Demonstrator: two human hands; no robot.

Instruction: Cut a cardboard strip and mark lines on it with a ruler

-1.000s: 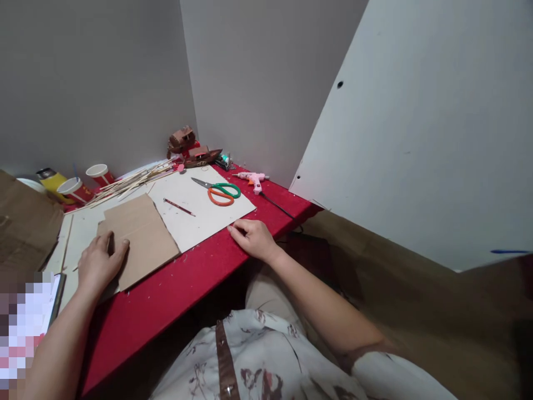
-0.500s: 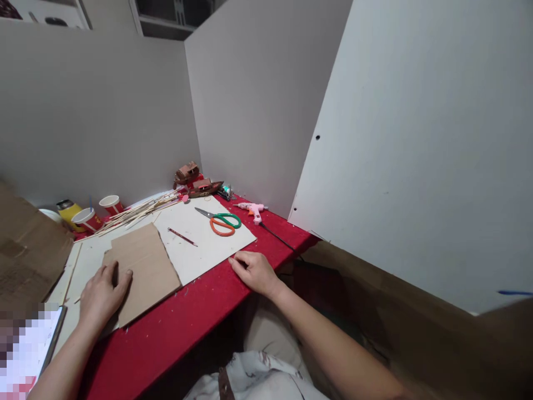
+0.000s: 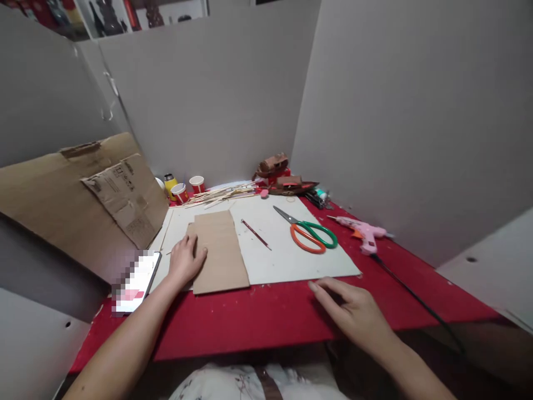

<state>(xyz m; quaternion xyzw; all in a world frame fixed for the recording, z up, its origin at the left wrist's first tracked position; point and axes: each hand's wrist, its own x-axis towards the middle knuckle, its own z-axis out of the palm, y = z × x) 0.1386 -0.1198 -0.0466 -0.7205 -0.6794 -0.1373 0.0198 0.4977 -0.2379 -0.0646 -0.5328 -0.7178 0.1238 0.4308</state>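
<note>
My left hand (image 3: 186, 261) rests with its fingers apart on the left edge of a flat cardboard piece (image 3: 220, 253), which lies on a white board (image 3: 275, 266). Near the front edge of that board, my right hand (image 3: 353, 305) hovers over or rests on the red tabletop, thumb and fingers apart and nothing between them. A dark red pencil (image 3: 255, 234) lies right of the cardboard. Scissors (image 3: 306, 230) with one green and one orange handle are further right. Beyond them sits a pink glue gun (image 3: 363, 231) with a black cord.
Thin wooden sticks (image 3: 220, 195), paper cups (image 3: 180, 193) and a yellow bottle (image 3: 169, 184) stand or lie at the back. Brown model pieces (image 3: 287, 185) sit in the back corner. A phone (image 3: 137, 283) and large cardboard (image 3: 75, 205) are at left. Grey panels enclose the table (image 3: 250, 328).
The view has swung left, bringing the large cardboard and the phone more fully into the picture. My left hand is still at the cardboard piece, and my right hand remains near the board's front edge.
</note>
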